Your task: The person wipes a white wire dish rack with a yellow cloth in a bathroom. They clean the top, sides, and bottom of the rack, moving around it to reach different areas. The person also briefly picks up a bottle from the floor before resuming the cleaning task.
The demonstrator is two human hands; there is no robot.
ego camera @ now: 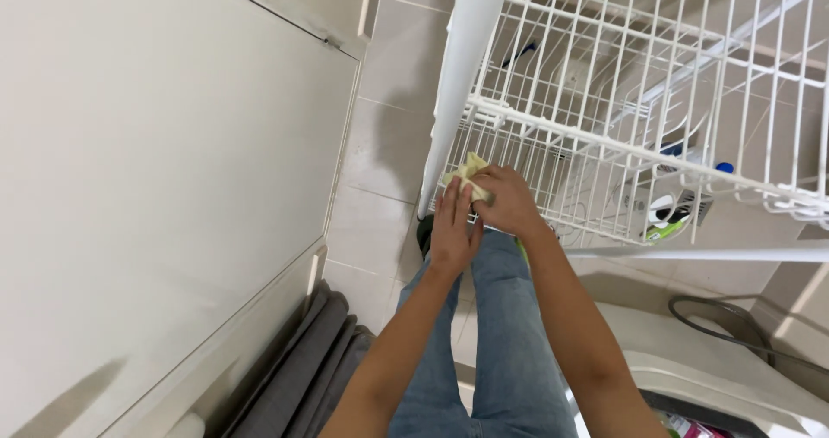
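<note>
The right hand [511,201] has its grip closed on a small yellow cloth [467,175], held at the low corner of a white wire rack [604,136]. The left hand [453,226] lies flat with fingers straight, touching the cloth and the right hand; its grip is loose and holds nothing. A white pole [462,67] stands right beside the hands. Through the rack wires, some bottles [669,214] sit on the tile floor [389,153]. A grey mat [302,369] lies by the white wall [155,162]. A white tub [717,378] is low on the right; I cannot tell what is in it.
</note>
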